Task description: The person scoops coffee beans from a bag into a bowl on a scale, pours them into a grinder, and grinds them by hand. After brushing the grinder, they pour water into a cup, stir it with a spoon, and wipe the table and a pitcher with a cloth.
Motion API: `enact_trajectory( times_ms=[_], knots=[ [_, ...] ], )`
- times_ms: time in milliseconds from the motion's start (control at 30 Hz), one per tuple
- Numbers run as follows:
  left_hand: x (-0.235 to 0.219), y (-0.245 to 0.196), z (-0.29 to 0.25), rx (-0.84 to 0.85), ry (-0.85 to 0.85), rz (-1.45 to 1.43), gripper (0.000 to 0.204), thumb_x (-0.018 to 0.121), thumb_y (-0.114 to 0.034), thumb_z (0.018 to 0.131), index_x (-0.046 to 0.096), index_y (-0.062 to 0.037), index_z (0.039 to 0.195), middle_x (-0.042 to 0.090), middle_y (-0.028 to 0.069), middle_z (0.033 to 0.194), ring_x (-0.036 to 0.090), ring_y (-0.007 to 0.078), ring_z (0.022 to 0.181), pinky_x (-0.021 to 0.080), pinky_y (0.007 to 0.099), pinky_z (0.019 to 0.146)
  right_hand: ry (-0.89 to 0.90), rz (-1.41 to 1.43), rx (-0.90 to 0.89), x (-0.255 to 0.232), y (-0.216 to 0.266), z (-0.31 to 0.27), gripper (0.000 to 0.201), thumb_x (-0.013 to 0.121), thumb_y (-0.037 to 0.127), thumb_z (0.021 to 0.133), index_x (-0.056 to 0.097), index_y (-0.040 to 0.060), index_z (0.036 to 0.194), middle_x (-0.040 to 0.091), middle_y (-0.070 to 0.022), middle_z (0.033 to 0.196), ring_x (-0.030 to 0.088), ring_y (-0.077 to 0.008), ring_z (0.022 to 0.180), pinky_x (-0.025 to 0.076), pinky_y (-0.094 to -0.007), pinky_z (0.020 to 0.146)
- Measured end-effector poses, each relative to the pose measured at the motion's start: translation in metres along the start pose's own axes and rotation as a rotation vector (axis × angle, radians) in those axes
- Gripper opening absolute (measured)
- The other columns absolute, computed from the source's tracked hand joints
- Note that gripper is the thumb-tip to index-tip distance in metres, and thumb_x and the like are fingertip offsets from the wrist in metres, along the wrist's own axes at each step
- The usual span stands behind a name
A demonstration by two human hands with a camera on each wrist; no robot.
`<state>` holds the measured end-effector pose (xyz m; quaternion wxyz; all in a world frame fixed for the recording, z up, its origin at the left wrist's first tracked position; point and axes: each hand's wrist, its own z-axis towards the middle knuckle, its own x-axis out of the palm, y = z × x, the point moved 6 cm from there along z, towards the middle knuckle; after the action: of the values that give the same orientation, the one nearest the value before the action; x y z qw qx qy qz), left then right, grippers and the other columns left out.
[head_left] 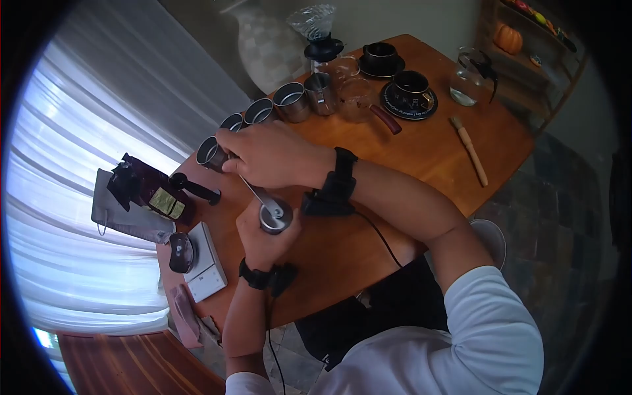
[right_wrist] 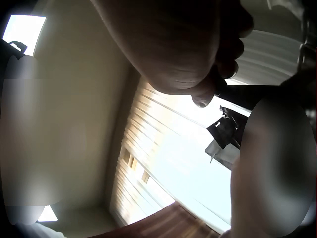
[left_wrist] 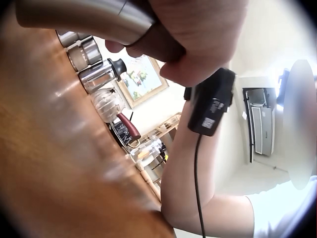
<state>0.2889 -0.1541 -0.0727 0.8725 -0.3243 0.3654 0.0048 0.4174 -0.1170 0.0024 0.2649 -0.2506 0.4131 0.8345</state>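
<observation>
My left hand (head_left: 259,237) is wrapped around a hand coffee grinder (head_left: 275,220) above the near left part of the table. The grinder's metal body (left_wrist: 89,21) shows close up in the left wrist view. From its top a flat metal crank arm (head_left: 253,189) slants up and away. My right hand (head_left: 280,155) grips the crank's far end, its fingers curled over the knob and hiding most of it. In the right wrist view, the right hand (right_wrist: 173,49) is dark against the bright curtain.
Steel cups (head_left: 289,100) line the table's far left edge. Beyond stand a dripper (head_left: 322,47), black cups on saucers (head_left: 409,113), a glass kettle (head_left: 464,92) and a brush (head_left: 471,151). A dark coffee bag (head_left: 157,187) and white scale (head_left: 207,263) lie left.
</observation>
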Motion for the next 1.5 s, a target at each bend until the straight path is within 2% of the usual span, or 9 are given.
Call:
enact_trajectory(
  times_ms=[200, 400, 600, 733, 867, 1100, 1200, 1267, 1500],
  knots=[
    [-0.069, 0.077, -0.002, -0.294, -0.513, -0.08, 0.029, 0.076, -0.017, 0.09, 0.065, 0.0028, 0.109, 0.07, 0.0055, 0.092, 0.067, 0.014, 0.085, 0.053, 0.0275, 0.079, 0.231, -0.254, 0.056, -0.006, 0.002, -0.019, 0.029, 0.069, 0.026, 0.091, 0.068, 0.0012, 0.104, 0.073, -0.0216, 0.091, 0.073, -0.0405, 0.089, 0.057, -0.0512, 0.079],
    [-0.049, 0.063, 0.0, -0.172, -0.338, 0.035, 0.027, 0.076, -0.013, 0.085, 0.068, -0.001, 0.108, 0.072, 0.0055, 0.093, 0.068, 0.0159, 0.082, 0.055, 0.0315, 0.077, 0.424, 0.232, -0.368, 0.018, 0.081, -0.038, 0.024, 0.071, 0.024, 0.088, 0.064, 0.0039, 0.099, 0.071, -0.0166, 0.08, 0.073, -0.0379, 0.082, 0.055, -0.0491, 0.072],
    [0.004, 0.002, -0.004, 0.047, -0.018, 0.231, 0.031, 0.082, -0.018, 0.08, 0.069, -0.004, 0.106, 0.073, 0.0027, 0.085, 0.072, 0.0191, 0.076, 0.057, 0.0326, 0.073, 0.083, 0.1, -0.128, -0.01, 0.034, -0.006, 0.024, 0.067, 0.026, 0.092, 0.063, 0.0079, 0.107, 0.071, -0.0147, 0.079, 0.071, -0.0378, 0.08, 0.053, -0.0491, 0.07],
    [-0.031, 0.012, 0.001, -0.24, -0.299, -0.178, 0.021, 0.079, -0.012, 0.086, 0.068, -0.0015, 0.101, 0.069, 0.0047, 0.087, 0.065, 0.0114, 0.075, 0.051, 0.0246, 0.072, 0.106, -0.144, 0.075, -0.023, -0.025, -0.004, 0.021, 0.066, 0.026, 0.093, 0.064, 0.0078, 0.103, 0.071, -0.0163, 0.081, 0.071, -0.0396, 0.082, 0.053, -0.0503, 0.073],
    [-0.073, 0.061, -0.003, -0.282, -0.495, -0.092, 0.027, 0.077, -0.012, 0.089, 0.066, -0.0001, 0.111, 0.07, 0.0038, 0.09, 0.065, 0.0106, 0.079, 0.05, 0.0237, 0.074, 0.278, -0.166, 0.012, -0.014, 0.006, -0.018, 0.021, 0.069, 0.025, 0.091, 0.065, 0.0055, 0.097, 0.072, -0.0183, 0.085, 0.071, -0.0387, 0.084, 0.053, -0.0504, 0.075],
    [-0.043, 0.041, -0.015, -0.114, -0.204, -0.043, 0.026, 0.068, -0.021, 0.092, 0.066, 0.0007, 0.106, 0.068, 0.0078, 0.094, 0.067, 0.0165, 0.088, 0.051, 0.0318, 0.081, 0.539, 0.438, -0.298, 0.028, 0.075, -0.035, 0.023, 0.071, 0.024, 0.088, 0.063, 0.0037, 0.097, 0.072, -0.0174, 0.086, 0.071, -0.0376, 0.084, 0.053, -0.0496, 0.075],
    [-0.015, 0.009, -0.009, -0.004, -0.024, -0.002, 0.029, 0.073, -0.017, 0.087, 0.065, 0.0004, 0.109, 0.068, 0.0079, 0.091, 0.066, 0.0139, 0.084, 0.052, 0.0294, 0.079, 0.191, 0.301, -0.376, 0.009, 0.063, -0.021, 0.026, 0.072, 0.024, 0.089, 0.06, 0.0045, 0.101, 0.071, -0.0163, 0.083, 0.071, -0.0375, 0.082, 0.052, -0.0489, 0.073],
    [-0.002, -0.006, -0.007, 0.08, 0.086, 0.045, 0.032, 0.076, -0.014, 0.085, 0.065, 0.0002, 0.111, 0.068, 0.008, 0.089, 0.065, 0.0122, 0.082, 0.052, 0.0278, 0.079, 0.129, 0.258, -0.147, -0.006, 0.033, -0.009, 0.026, 0.071, 0.025, 0.089, 0.061, 0.0049, 0.102, 0.071, -0.0165, 0.083, 0.071, -0.0375, 0.083, 0.053, -0.0484, 0.073],
    [-0.07, 0.072, -0.01, -0.326, -0.44, -0.187, 0.024, 0.074, -0.009, 0.09, 0.064, 0.0011, 0.11, 0.067, 0.0048, 0.093, 0.061, 0.012, 0.08, 0.049, 0.0239, 0.073, 0.1, -0.239, 0.059, -0.007, -0.012, -0.013, 0.024, 0.068, 0.023, 0.088, 0.067, 0.0043, 0.103, 0.073, -0.0185, 0.085, 0.072, -0.0386, 0.084, 0.055, -0.0476, 0.076]
  ],
)
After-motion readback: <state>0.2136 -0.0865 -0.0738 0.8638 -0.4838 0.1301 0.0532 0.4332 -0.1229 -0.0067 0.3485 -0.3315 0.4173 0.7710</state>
